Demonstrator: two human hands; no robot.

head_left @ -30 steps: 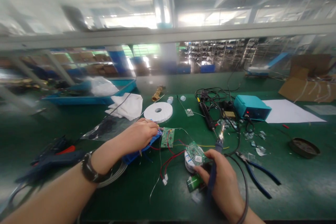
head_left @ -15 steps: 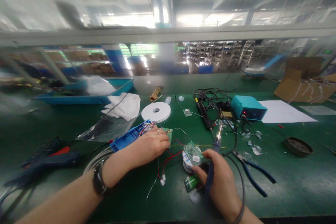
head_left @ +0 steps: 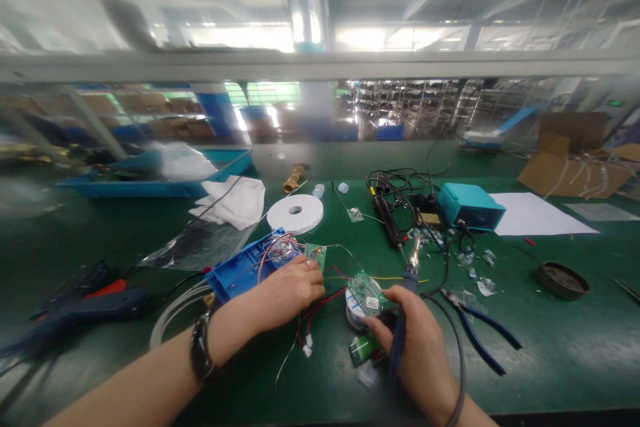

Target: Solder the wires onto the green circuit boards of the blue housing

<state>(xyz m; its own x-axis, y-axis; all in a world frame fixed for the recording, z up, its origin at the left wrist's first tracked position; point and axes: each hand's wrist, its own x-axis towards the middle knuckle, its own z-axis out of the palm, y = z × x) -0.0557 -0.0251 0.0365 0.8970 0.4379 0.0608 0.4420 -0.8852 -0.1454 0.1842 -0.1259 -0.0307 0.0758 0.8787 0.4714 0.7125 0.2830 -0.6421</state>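
Observation:
My left hand (head_left: 290, 288) is closed, its fingers bent down over red and black wires beside a green circuit board (head_left: 316, 253); what the fingertips grip is hidden. Just behind that hand lies an open blue plastic case (head_left: 240, 271) with wires and parts inside. My right hand (head_left: 423, 340) pinches a second circuit board (head_left: 367, 292) between thumb and forefinger, above a solder wire spool (head_left: 354, 315). The same hand also carries a soldering iron (head_left: 400, 333), its metal end pointing away from me. White connectors (head_left: 307, 347) end the red wires between my hands.
Pliers (head_left: 480, 330) lie right of my right hand, near a round tin (head_left: 563, 280). Behind stand a teal soldering station (head_left: 470, 205) and another black-handled iron (head_left: 387, 217). A white tape roll (head_left: 295, 213) is mid-table; a glue gun (head_left: 85, 320) lies left.
My left hand has shifted slightly toward me and turned, uncovering more of the blue case and its wires. My right hand keeps hold of the board and iron, nearly unmoved.

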